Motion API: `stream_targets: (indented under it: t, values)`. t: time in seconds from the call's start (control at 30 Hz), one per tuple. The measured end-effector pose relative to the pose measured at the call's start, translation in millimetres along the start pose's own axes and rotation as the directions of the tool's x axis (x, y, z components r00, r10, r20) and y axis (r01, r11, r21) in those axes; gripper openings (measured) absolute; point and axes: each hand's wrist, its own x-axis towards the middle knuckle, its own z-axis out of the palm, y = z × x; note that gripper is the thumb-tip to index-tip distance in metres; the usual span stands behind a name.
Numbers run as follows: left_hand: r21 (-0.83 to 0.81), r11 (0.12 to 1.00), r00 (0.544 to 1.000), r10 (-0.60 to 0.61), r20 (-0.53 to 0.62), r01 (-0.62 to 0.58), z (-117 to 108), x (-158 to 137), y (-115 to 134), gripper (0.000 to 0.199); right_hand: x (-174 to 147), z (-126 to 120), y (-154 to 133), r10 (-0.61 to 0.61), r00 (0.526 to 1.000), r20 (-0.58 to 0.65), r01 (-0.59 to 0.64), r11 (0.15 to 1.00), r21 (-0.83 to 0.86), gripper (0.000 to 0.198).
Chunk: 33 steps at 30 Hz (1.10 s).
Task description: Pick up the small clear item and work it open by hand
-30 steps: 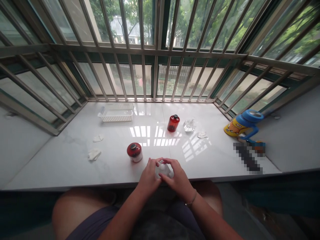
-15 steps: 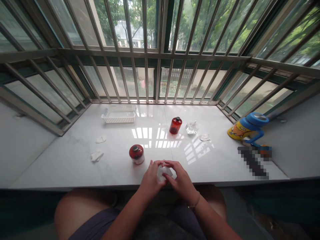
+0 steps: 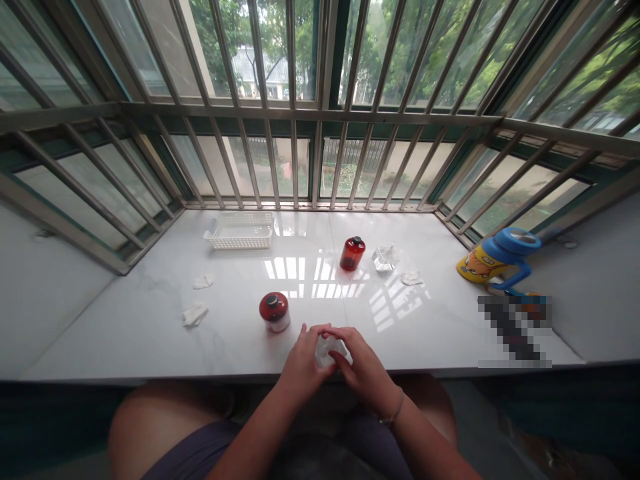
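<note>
Grip two-handed: left hand (image 3: pixel 300 363) and right hand (image 3: pixel 367 367) curl round one small translucent vessel (image 3: pixel 324 347), fingertips drawn together at its far side, right thumb over the top. Both are closed about it; whether that thumb presses the surface or only hovers cannot be told. Vessel sits between the palms at the near edge of the table (image 3: pixel 125 333), just in front of the body, presumably so that the forearms need little reach; full contact with the tabletop is hidden by the hands. Cupping from two sides probably suits a smooth, slippery wall better than a one-sided pinch. Near red bottle (image 3: pixel 275 312) stands upright just beyond the left hand, close but apart, which likely gives the fingers room. Far red bottle (image 3: pixel 353 253) stands beside a clear glass dish (image 3: pixel 385 257) (contents too small to identify). Crumpled tissue (image 3: pixel 195 314) lies out to the left, beyond elbow range, perhaps to avoid being brushed. White basket (image 3: pixel 241 233) is set back by the window bars; patterned flask (image 3: pixel 500 253) stands by the right wall, both well away from the hands.
</note>
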Motion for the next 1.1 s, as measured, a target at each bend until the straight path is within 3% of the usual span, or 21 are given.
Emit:
stream_targets:
  t: [0.17,0.57,1.1]
  values:
    - [0.011,1.0,1.0,-0.002,0.004,0.002,0.3,0.3,-0.6,0.058,1.3,-2.3,-1.9,0.001,1.0,0.021,-0.001,1.0,-0.011,0.058]
    - [0.01,1.0,1.0,-0.003,-0.001,0.003,0.8,0.8,-2.6,0.057,10.3,5.1,-3.5,0.108,0.99,-0.094,-0.111,0.993,-0.031,0.061]
    - [0.068,0.998,1.0,-0.006,-0.007,0.006,1.9,-0.1,-7.3,0.061,13.9,13.2,-7.3,0.15,0.987,-0.058,-0.148,0.989,0.028,0.053]
